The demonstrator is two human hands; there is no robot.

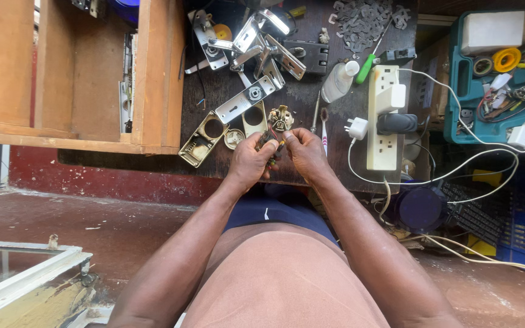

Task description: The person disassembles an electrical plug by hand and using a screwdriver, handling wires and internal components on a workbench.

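Note:
My left hand (250, 161) and my right hand (304, 153) meet at the near edge of a dark workbench (311, 97). Together they pinch a small dark part with red and yellow bits (273, 146) between the fingertips. Just beyond the fingers lies a small brass lock mechanism (281, 117). A brass lock case (202, 138) and a round brass piece (234, 138) lie left of my left hand. A toothbrush (324, 129) lies right of my right hand.
Silver door handles and plates (256, 45) are piled at the back. A white power strip (384, 118) with plugs and cables sits at the right. A wooden drawer box (80, 73) stands left, a teal toolbox (499, 73) far right.

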